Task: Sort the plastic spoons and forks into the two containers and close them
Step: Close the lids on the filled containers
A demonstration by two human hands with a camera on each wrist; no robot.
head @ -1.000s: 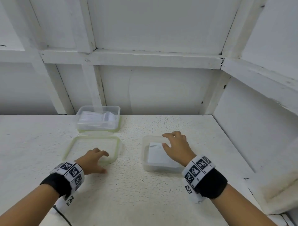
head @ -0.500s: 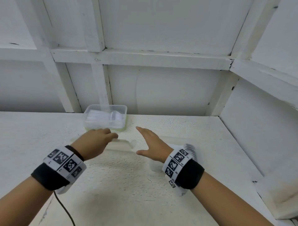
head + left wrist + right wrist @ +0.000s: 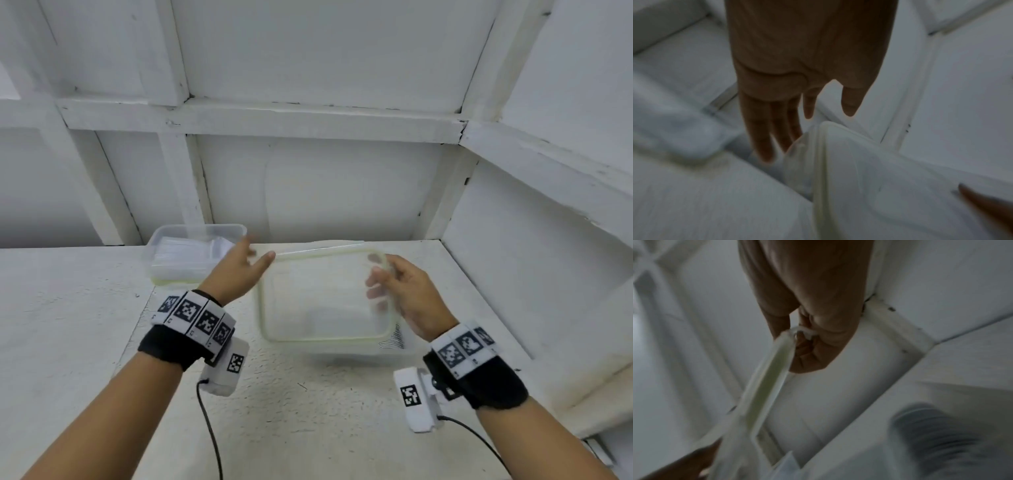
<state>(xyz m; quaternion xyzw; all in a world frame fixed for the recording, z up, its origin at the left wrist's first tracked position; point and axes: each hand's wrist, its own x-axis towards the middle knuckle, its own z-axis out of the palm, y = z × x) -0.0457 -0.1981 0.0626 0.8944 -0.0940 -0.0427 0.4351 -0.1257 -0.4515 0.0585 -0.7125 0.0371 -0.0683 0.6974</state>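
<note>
Head view: both hands raised over the white counter [image 3: 102, 325], a clear lid [image 3: 325, 294] with a pale green seal held between them, tilted, its near edge lower.

Right hand [image 3: 411, 294]: grip closed round the lid's right edge, thumb on the near face, fingers [image 3: 376, 291] seen blurred through the clear plastic. Right wrist view confirms it: right hand [image 3: 813, 331] curled round the rim corner, the green-sealed edge of the lid [image 3: 768, 381] running down and away from it.

Left hand [image 3: 239, 270]: grip open, fingers straight, thumb tip at the lid's far-left corner. In the left wrist view the left hand [image 3: 797, 73] has its fingers [image 3: 760, 129] extended beside the lid's corner [image 3: 838, 162]; whether they touch the lid I cannot tell, as the view is blurred.

Under the lid, on the counter: an open clear container [image 3: 394, 342], mostly hidden behind the lid, with a ridged stack of white plastic cutlery [image 3: 394, 339] showing at its right end. The same stack appears blurred at lower right in the right wrist view [image 3: 941, 443]. Spoons or forks: cannot tell.

Back left, near the wall: a second clear container [image 3: 191, 253], green seal along its base edge, white cutlery inside it. It stands apart from the first, just behind the left hand.

Both wrists wear black bands with square-patterned markers; a cable trails from each.
</note>
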